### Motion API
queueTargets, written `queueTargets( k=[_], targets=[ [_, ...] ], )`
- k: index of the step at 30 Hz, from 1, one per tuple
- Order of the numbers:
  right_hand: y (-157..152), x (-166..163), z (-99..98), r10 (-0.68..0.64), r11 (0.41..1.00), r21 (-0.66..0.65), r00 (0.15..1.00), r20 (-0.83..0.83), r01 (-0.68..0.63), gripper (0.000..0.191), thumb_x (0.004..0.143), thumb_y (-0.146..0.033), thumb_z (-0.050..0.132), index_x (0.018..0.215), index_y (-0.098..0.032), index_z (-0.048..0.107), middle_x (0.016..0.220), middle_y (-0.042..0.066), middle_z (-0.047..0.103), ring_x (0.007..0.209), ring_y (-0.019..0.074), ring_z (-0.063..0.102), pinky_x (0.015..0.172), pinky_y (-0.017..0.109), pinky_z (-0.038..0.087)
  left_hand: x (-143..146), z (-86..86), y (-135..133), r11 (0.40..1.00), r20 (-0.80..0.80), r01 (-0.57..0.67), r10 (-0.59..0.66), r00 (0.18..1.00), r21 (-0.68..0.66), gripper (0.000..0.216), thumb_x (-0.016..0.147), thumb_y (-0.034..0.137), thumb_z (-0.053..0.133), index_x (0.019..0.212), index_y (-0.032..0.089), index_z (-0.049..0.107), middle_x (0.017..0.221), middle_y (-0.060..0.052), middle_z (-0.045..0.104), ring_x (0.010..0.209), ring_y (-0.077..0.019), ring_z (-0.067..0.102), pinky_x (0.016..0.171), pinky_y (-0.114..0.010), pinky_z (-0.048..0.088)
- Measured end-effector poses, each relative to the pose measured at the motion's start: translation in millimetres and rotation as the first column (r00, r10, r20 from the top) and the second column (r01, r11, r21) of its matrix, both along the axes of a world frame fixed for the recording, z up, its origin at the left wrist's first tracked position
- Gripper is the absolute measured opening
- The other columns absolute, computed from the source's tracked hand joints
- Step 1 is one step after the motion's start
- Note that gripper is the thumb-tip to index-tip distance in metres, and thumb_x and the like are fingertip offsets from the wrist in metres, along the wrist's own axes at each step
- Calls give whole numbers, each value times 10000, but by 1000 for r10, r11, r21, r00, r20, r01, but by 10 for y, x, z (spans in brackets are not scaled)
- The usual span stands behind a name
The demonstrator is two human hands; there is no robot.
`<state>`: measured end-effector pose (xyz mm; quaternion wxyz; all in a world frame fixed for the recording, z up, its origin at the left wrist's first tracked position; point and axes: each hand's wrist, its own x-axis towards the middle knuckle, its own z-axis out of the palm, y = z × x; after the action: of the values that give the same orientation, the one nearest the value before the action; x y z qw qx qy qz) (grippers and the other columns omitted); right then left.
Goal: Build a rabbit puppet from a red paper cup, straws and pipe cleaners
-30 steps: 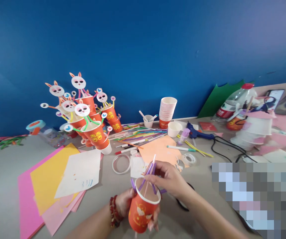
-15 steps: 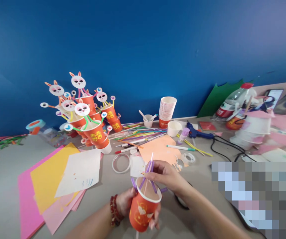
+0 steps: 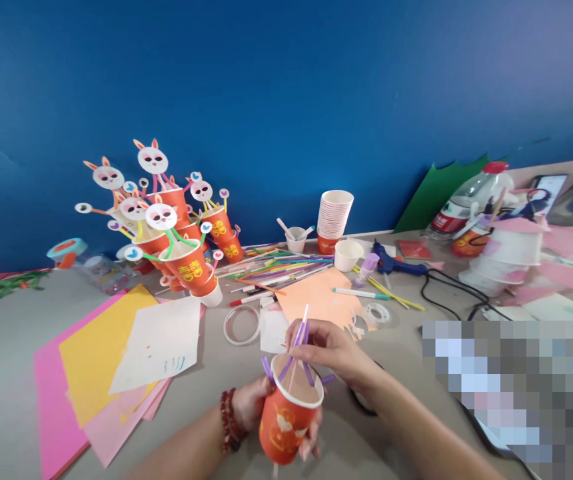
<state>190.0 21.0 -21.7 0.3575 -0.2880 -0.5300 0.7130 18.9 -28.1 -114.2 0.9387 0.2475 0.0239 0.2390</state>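
Note:
A red paper cup (image 3: 286, 433) with gold print and a white rim is tilted towards me, with the fingers of my left hand (image 3: 250, 405) wrapped round it from behind. Purple straws (image 3: 308, 373) bend out over both sides of its rim. Through the middle runs a pale straw (image 3: 305, 315), and a pale end (image 3: 275, 471) sticks out below the base. Just above the opening, my right hand (image 3: 329, 348) pinches the purple and pale straws together between thumb and fingers. Part of their lengths is hidden inside the cup and behind the fingers.
Rabbit-faced cup figures (image 3: 186, 263) stand at the back left, near coloured paper sheets (image 3: 86, 360). Loose straws (image 3: 276, 270), a cup stack (image 3: 335, 217), a tape roll (image 3: 241, 325) and a glue gun (image 3: 391, 261) with a trailing cord lie ahead. A bottle (image 3: 471, 200) stands right.
The head view has shifted slightly, so the background sits a little further left and higher. Both hands keep the same hold on the cup and straws.

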Motion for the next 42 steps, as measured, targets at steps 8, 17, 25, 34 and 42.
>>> queueTargets(
  k=[8, 17, 25, 34, 42],
  targets=[
    [-15, 7, 19, 28, 1000, -2, 999, -42, -28, 370, 725, -480, 796, 808, -142, 669, 793, 17, 585, 706, 133, 501, 616, 226, 400, 10, -36, -22, 1000, 48, -6, 5, 999, 15, 822, 707, 810, 536, 1079, 85, 639, 837, -101, 680, 574, -170, 626, 727, -370, 476],
    [-37, -15, -17, -36, 999, -32, 999, -6, 36, 358, 713, -468, 806, 771, -145, 662, 721, 0, 561, 652, 124, 488, 563, 220, 383, 11, 3, -24, 1000, 27, -1, 2, 1000, -26, 822, 676, 757, 627, 1162, 95, 610, 864, -97, 678, 591, -189, 654, 750, -400, 480],
    [-58, -26, -3, -40, 997, -62, 999, 10, 40, 379, 701, -472, 815, 783, -137, 659, 708, -7, 548, 631, 114, 470, 556, 220, 370, 16, 24, -17, 999, 31, 11, -10, 999, -31, 803, 656, 731, 657, 1151, 99, 624, 853, -100, 691, 591, -196, 657, 753, -402, 483],
    [-62, -34, 4, -39, 998, -48, 999, 1, 39, 375, 704, -478, 811, 770, -143, 656, 706, -11, 544, 627, 113, 466, 554, 216, 369, 11, -9, -29, 999, 32, 8, -7, 999, -33, 833, 647, 740, 654, 1180, 102, 609, 849, -93, 691, 590, -195, 663, 761, -402, 486],
    [-71, -16, 1, -11, 1000, 6, 1000, -27, 11, 376, 738, -501, 777, 784, -148, 655, 745, 3, 554, 665, 127, 484, 572, 221, 386, 1, -2, -27, 999, 51, 19, -18, 999, -27, 841, 641, 747, 655, 1186, 110, 597, 828, -75, 681, 572, -180, 659, 779, -409, 472]
  ],
)
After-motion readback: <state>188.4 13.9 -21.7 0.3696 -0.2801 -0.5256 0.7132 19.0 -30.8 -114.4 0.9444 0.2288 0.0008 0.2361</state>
